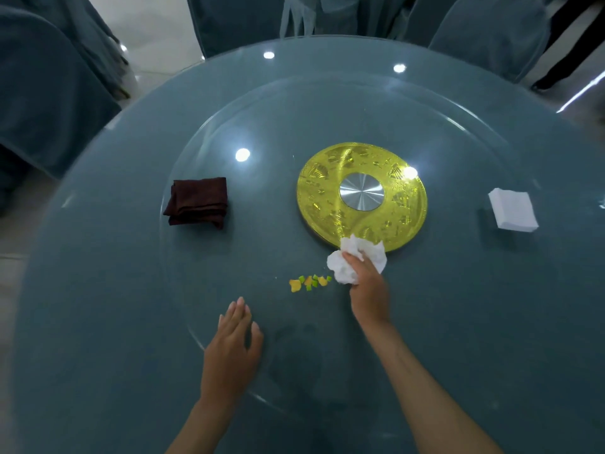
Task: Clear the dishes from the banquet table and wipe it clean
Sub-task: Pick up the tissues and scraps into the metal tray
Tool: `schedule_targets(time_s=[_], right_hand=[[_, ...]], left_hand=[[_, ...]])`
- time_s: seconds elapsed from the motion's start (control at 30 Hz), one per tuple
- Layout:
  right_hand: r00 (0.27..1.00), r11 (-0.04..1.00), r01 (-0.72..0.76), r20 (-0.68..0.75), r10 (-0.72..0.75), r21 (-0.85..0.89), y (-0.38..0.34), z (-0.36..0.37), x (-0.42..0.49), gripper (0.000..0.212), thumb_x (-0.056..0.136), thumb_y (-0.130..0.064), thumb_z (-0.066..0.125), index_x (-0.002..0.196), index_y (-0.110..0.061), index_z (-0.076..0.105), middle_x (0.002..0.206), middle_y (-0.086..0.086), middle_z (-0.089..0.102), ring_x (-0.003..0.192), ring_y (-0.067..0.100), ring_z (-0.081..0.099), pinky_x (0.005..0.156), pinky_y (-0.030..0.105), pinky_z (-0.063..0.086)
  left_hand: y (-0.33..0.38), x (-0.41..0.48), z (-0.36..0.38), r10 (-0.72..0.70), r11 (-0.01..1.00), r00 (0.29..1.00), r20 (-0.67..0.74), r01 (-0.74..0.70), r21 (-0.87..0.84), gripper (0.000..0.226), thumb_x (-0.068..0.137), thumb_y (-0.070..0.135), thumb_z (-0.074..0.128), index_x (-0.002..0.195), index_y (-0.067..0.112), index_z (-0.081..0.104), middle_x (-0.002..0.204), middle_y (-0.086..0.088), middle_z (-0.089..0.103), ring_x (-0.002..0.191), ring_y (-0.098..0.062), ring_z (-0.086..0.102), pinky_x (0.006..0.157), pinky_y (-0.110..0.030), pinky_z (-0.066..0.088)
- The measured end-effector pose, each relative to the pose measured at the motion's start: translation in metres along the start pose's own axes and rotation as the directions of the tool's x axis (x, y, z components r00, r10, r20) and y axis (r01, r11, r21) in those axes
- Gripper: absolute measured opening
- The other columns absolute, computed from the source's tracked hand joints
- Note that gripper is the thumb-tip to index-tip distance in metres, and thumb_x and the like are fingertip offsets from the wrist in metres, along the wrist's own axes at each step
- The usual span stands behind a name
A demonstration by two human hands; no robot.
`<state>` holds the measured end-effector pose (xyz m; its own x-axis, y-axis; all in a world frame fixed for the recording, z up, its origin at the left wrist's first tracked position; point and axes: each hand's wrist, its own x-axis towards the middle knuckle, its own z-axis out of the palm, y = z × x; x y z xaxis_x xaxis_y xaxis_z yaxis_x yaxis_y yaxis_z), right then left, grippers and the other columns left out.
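— Right hand [368, 283]?
— Fingers [353, 257] clamped on a crumpled white paper napkin [347, 268], pressed to the round blue glass-topped counter [114, 257], just right of small yellow and green food scraps [309, 282].
— Left hand [230, 348]?
— Fingers spread loose, empty, low over the glass turntable; possibly touching, hard to tell.
— Further out?
— Beyond the napkin, overlapped at its near edge, a gold embossed disc with a silver hub [361, 194]. Far left, a folded dark maroon cloth [198, 202]. Far right, a stack of white square napkins [512, 209].
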<state>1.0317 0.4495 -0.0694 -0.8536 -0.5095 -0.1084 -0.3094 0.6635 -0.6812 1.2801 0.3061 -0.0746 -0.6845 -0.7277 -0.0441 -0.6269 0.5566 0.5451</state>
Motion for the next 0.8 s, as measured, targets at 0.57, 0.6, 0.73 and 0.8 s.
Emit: schedule_targets(time_s=[0.57,0.6,0.73,0.8], right_hand=[[0.995,0.996,0.069,-0.081,-0.064,0.054,-0.044,0.006,0.014,0.072,0.084,0.015,0.037,0.143,-0.019,0.059,0.149,0.006,0.056,0.137,0.025,0.05,0.108,0.027,0.04],[0.996,0.997,0.08,-0.026,-0.08,0.021,-0.047,0.011,0.021,0.068,0.088,0.013,0.038,0.145,-0.02,0.058,0.154,0.007,0.05,0.144,0.025,0.044,0.113,0.029,0.037],[0.971,0.989,0.145,0.191,-0.143,0.004,-0.057,0.041,0.029,0.055,0.103,-0.007,0.045,0.15,-0.033,0.051,0.156,-0.001,0.047,0.137,0.022,0.05,0.102,0.027,0.04],[0.957,0.985,0.164,0.232,-0.172,0.055,-0.064,0.049,0.015,0.048,0.107,-0.023,0.045,0.152,-0.04,0.046,0.141,-0.008,0.056,0.122,0.019,0.058,0.097,0.03,0.046]], left_hand=[[-0.004,0.002,-0.009,0.06,0.995,0.996,0.073,-0.065,0.072,0.048,0.087,0.023,0.054,0.127,0.001,0.071,0.146,-0.011,0.06,0.136,-0.027,0.057,0.103,-0.041,0.053],[-0.005,0.001,-0.009,0.067,0.994,0.995,0.08,-0.073,0.08,0.048,0.086,0.023,0.056,0.126,0.002,0.071,0.146,-0.011,0.061,0.136,-0.027,0.058,0.101,-0.041,0.055],[-0.006,-0.001,-0.005,0.073,0.994,0.993,0.095,-0.08,0.079,0.047,0.087,0.018,0.064,0.131,0.003,0.068,0.148,-0.01,0.059,0.138,-0.025,0.055,0.103,-0.039,0.052],[-0.006,-0.002,-0.004,0.077,0.993,0.992,0.098,-0.085,0.081,0.048,0.085,0.014,0.071,0.132,0.002,0.068,0.148,-0.011,0.059,0.138,-0.025,0.055,0.103,-0.037,0.052]])
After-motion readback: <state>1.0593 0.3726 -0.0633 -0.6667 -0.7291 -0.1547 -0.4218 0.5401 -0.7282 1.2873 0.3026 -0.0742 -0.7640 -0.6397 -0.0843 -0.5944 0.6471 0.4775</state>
